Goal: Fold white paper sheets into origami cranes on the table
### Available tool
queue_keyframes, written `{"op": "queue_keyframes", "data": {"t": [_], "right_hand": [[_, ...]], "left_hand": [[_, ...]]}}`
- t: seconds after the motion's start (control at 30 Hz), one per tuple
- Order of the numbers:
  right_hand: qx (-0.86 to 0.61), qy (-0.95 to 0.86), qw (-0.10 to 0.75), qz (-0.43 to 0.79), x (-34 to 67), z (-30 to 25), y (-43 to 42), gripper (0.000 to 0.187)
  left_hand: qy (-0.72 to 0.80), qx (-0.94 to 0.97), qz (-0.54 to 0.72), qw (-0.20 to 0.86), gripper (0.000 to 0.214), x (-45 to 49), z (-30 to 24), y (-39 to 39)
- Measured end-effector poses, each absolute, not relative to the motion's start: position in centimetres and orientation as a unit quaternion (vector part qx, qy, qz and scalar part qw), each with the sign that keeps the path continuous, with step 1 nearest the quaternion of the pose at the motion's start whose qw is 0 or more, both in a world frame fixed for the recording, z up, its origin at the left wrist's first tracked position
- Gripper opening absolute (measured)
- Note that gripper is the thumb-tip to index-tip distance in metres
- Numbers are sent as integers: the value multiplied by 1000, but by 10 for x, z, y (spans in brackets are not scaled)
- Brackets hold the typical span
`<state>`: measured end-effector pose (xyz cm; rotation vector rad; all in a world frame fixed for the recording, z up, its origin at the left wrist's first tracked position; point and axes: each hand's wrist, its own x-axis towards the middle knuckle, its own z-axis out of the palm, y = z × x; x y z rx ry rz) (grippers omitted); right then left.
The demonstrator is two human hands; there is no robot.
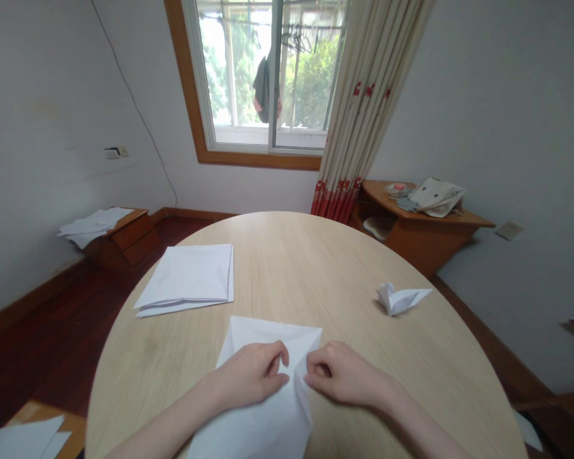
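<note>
Sheet [272, 338] of plain white paper lies at the near edge of the round table [316, 268], straight ahead of me in the head view. Its far corners are spread flat, and faint creases run in toward the middle. Where it shows, it is blank white.

The left hand [253, 377] is curled almost closed, with thumb and forefinger pinched on a raised fold at the sheet's middle. The right hand [342, 376] mirrors it, fingers tucked in, nipping the same ridge from the other side. The two hands sit just beside each other. Their fingers cover the fold, so I cannot tell its shape beneath them. The sheet's near end runs under both forearms and is cut off by the lower edge.

To the left of the sheet, and apart from it, a stack [186, 277] of white paper lies flat. Well to the right, a small folded figure [402, 298] rests on the wood.

Beyond the table are a window [268, 76] and a striped curtain [363, 108] with red marks. A corner shelf [421, 223] holds a cloth bag [437, 194] and dishes too small to make out. A low cabinet [129, 239] by the left wall carries loose papers [93, 224].
</note>
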<state>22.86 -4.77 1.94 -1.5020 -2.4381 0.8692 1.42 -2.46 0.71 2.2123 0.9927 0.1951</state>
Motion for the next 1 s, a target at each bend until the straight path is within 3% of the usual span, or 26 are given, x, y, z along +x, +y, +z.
{"op": "queue_keyframes", "data": {"t": [0.17, 0.37, 0.53, 1.0], "right_hand": [[-516, -811, 125, 245, 232, 16, -42, 26], [-491, -830, 201, 172, 229, 15, -39, 14], [-459, -828, 227, 230, 235, 15, -37, 5], [-463, -825, 154, 285, 247, 2, -37, 49]], "left_hand": [[394, 869, 59, 295, 24, 16, 10, -29], [409, 882, 61, 226, 40, 22, 6, -34], [408, 883, 71, 221, 44, 24, 4, -36], [405, 887, 96, 202, 52, 22, 2, -31]]}}
